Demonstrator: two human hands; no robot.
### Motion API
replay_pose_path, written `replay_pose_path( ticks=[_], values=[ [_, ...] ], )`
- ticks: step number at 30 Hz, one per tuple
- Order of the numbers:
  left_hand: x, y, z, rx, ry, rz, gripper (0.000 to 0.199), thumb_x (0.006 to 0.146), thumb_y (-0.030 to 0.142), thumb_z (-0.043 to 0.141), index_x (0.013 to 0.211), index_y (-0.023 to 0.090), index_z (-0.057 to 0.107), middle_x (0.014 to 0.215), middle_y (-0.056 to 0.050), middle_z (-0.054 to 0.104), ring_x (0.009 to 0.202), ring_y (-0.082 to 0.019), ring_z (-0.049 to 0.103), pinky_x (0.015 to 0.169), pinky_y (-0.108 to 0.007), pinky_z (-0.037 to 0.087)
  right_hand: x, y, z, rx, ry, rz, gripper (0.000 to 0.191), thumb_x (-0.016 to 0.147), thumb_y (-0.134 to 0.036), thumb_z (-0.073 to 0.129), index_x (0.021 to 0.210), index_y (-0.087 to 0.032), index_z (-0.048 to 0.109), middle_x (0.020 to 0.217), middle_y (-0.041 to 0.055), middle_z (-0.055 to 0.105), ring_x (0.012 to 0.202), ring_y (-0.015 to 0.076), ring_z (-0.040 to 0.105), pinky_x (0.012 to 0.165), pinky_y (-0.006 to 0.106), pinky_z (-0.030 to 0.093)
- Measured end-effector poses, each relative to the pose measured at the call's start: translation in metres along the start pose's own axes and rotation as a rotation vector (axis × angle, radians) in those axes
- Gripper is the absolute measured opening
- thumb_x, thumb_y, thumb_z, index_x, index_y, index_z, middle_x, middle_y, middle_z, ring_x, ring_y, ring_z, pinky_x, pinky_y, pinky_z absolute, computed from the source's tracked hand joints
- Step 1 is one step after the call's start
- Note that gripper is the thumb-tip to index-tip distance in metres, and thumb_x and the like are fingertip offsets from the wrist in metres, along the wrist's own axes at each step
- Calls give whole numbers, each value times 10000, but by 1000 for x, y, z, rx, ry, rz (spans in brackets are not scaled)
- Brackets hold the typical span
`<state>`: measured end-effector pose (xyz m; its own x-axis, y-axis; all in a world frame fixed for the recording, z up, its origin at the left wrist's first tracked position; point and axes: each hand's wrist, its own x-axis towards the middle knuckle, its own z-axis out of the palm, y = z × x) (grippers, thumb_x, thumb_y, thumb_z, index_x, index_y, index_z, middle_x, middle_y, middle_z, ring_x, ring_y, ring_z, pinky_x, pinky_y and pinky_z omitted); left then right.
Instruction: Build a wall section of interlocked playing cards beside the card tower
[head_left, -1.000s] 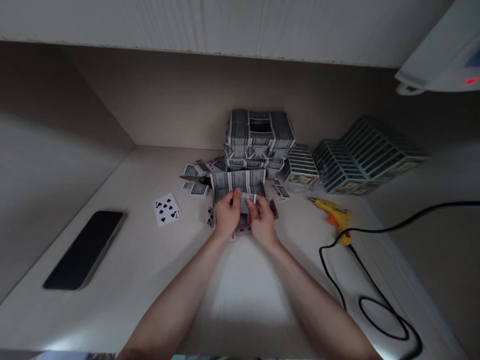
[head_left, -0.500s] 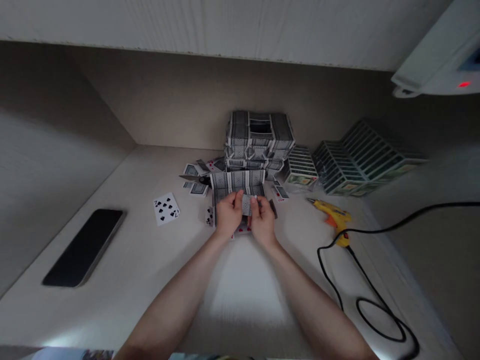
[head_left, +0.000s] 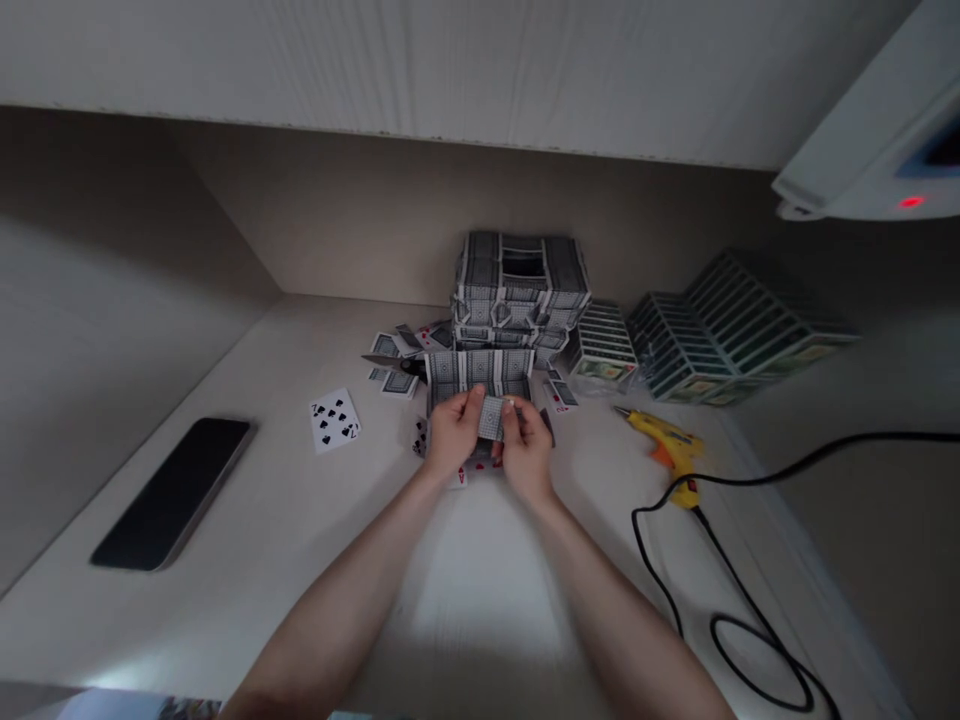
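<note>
Between my two hands is a small patterned card piece [head_left: 492,418]. My left hand [head_left: 453,432] pinches its left side, thumb on top, and my right hand [head_left: 526,450] pinches its right side. Just behind and under them stands an open structure made of grey-patterned cards [head_left: 480,368], its lower part mostly hidden by my hands. Red-marked cards show below my fingers. A taller box built of cards [head_left: 523,280] rises behind. Dark-handled scissors [head_left: 409,366] lie at the left, by loose cards [head_left: 397,382].
A seven of spades [head_left: 334,420] and a black phone [head_left: 172,492] lie at the left. On the right are a yellow glue gun [head_left: 671,447] with a black cable [head_left: 651,560], and stacked card packs [head_left: 679,350]. A shelf edge [head_left: 405,134] hangs above.
The camera view has shifted slightly, so the scene sits a little lower. The card piece is tilted a bit more between my hands, and a red ace now shows below my left hand.
</note>
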<state>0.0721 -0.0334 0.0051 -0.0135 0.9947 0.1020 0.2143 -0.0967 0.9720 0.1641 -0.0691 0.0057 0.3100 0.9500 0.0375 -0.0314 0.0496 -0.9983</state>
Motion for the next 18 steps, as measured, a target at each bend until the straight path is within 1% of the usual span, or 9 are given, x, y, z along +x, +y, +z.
replay_pose_path(
  ticks=[3, 5, 7, 8, 10, 12, 14, 16, 18],
  values=[
    [-4, 2, -1, 59, -21, 12, 451, 838, 526, 371, 598, 163, 490, 479, 38, 437, 449, -91, 407, 452, -212, 288, 2, 1, -2, 3, 56, 0, 340, 811, -492, 452, 944, -193, 543, 526, -50, 471, 340, 88, 390, 326, 219, 325],
    [-7, 5, -3, 167, -58, 62, 434, 829, 513, 401, 585, 164, 488, 464, 46, 409, 444, -87, 387, 451, -211, 268, 5, 3, -4, 0, 115, -14, 356, 806, -495, 459, 954, -183, 547, 535, -48, 467, 351, 88, 384, 337, 221, 332],
    [-10, 7, -4, 314, -85, 122, 445, 809, 501, 443, 518, 164, 450, 439, 51, 360, 436, -80, 347, 452, -212, 235, 6, 4, -5, -10, 174, -27, 375, 803, -499, 461, 967, -173, 549, 546, -45, 473, 362, 88, 381, 348, 223, 336],
    [-11, 7, -4, 379, -88, 143, 458, 806, 494, 450, 490, 164, 430, 427, 52, 340, 431, -78, 330, 453, -214, 221, 6, 4, -6, -18, 186, -28, 386, 804, -501, 460, 980, -169, 550, 548, -44, 479, 362, 88, 381, 351, 225, 335],
    [-13, 8, -5, 469, -73, 164, 469, 818, 480, 435, 472, 163, 426, 414, 50, 338, 418, -78, 319, 454, -218, 205, 6, 4, -6, -42, 167, -24, 405, 805, -498, 464, 1015, -163, 552, 531, -45, 487, 361, 93, 391, 357, 228, 336],
    [-15, 7, -5, 534, -46, 179, 466, 835, 463, 414, 482, 161, 457, 416, 39, 382, 411, -80, 339, 456, -222, 203, 4, 6, -6, -75, 127, -29, 411, 800, -479, 489, 1050, -158, 548, 493, -54, 480, 369, 102, 420, 370, 225, 347],
    [-17, 7, -6, 603, -32, 206, 460, 849, 448, 398, 509, 157, 506, 439, 20, 455, 419, -86, 382, 463, -225, 212, 3, 9, -5, -102, 122, -53, 407, 798, -460, 505, 1068, -159, 545, 502, -47, 507, 385, 102, 446, 386, 220, 365],
    [-18, 7, -8, 674, -23, 238, 461, 861, 442, 384, 540, 156, 551, 477, -3, 526, 442, -95, 431, 474, -228, 225, 3, 13, -5, -126, 134, -89, 402, 808, -453, 492, 1082, -166, 552, 591, -10, 587, 436, 107, 493, 428, 227, 403],
    [-20, 7, -10, 741, -9, 267, 470, 867, 449, 377, 557, 160, 579, 505, -21, 570, 459, -104, 463, 483, -233, 231, 3, 16, -5, -174, 159, -137, 401, 821, -451, 468, 1090, -172, 570, 732, 38, 653, 559, 132, 567, 516, 253, 453]
  ],
)
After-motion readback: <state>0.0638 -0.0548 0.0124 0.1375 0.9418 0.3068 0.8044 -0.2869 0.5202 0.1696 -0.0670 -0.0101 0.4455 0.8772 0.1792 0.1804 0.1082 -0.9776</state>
